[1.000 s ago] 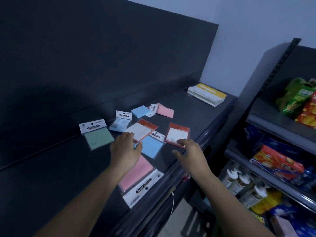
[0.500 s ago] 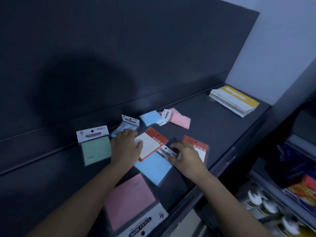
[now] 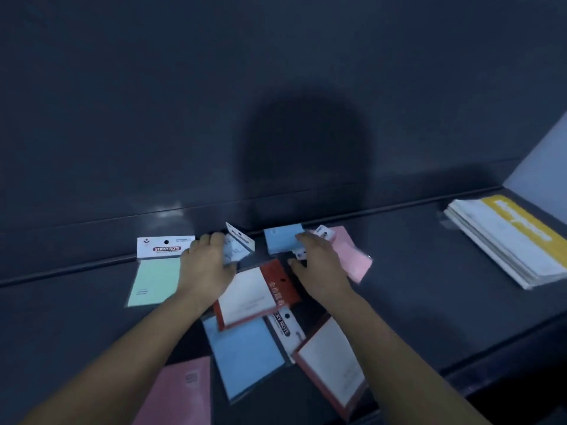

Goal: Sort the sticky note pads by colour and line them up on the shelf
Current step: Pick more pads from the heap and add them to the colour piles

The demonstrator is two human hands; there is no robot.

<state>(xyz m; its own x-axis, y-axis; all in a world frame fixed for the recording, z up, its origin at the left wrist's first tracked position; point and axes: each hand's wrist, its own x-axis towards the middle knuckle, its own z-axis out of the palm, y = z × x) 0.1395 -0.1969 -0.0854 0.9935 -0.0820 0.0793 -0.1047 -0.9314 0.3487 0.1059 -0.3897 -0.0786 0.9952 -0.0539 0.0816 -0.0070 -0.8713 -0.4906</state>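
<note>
Sticky pads point(image 3: 155, 280) unsorted on shelf point(image 3: 429, 271); R grip point(image 3: 319, 265) touches blue pad point(image 3: 280, 243).

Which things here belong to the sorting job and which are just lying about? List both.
Job: green sticky note pad, pale pad tilted up in the left hand, small blue pad, small pink pad, red-framed white pad, second red-framed pad, large blue pad, large pink pad, shelf.
Lying about: stack of yellow-covered booklets.
</note>
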